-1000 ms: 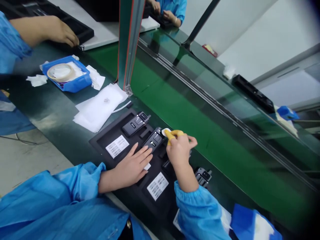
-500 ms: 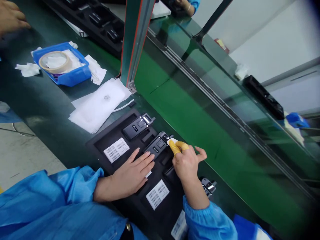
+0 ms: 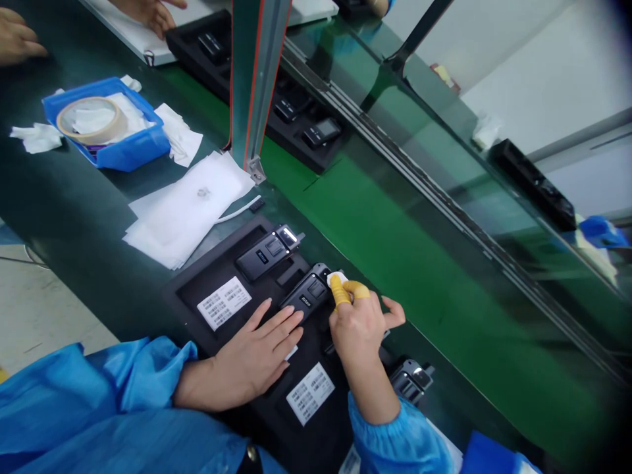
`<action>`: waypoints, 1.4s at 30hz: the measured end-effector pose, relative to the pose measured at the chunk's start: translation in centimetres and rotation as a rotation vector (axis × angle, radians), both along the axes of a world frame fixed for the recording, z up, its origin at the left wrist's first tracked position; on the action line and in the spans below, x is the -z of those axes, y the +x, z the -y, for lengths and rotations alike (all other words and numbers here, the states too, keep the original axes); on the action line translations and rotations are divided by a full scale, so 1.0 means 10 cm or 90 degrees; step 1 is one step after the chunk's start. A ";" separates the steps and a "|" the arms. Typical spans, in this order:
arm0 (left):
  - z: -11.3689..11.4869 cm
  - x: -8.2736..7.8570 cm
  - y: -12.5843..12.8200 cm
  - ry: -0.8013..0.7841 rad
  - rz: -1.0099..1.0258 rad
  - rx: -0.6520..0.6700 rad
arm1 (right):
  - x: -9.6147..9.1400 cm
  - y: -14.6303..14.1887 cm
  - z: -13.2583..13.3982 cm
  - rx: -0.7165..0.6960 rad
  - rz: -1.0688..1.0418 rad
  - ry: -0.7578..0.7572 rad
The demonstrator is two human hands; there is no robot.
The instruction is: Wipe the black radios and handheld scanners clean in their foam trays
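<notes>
One black rectangular handheld device marked "Riton" (image 3: 307, 293) lies in a black foam-like tray (image 3: 174, 289) beside a matching black unit (image 3: 261, 257). The left hand (image 3: 247, 362), flat with fingers extended, rests its fingertips on the device's lower end; the right hand (image 3: 358, 322), two fingers sheathed in yellow, pinches a small white wad (image 3: 332, 278) at the device's upper end.

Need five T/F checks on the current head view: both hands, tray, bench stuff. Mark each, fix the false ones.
1. The left hand touches a device marked Riton. True.
2. The right hand has all its fingers uncovered. False: two show yellow covers.
3. The right hand pinches a white scrap. True.
4. White sheets lie inside the black tray. False: they lie beside it, on the bench.
5. The tape roll sits in the blue bin. True.
</notes>
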State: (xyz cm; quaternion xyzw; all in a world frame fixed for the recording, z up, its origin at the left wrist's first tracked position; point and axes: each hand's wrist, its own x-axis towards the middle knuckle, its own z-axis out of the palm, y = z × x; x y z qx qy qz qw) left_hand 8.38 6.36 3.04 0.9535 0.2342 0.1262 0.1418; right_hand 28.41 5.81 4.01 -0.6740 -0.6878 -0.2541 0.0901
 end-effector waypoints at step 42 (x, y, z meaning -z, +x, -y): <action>0.00 0.01 0.01 0.045 0.006 -0.008 | -0.02 0.13 -0.07 -0.019 -0.006 -0.009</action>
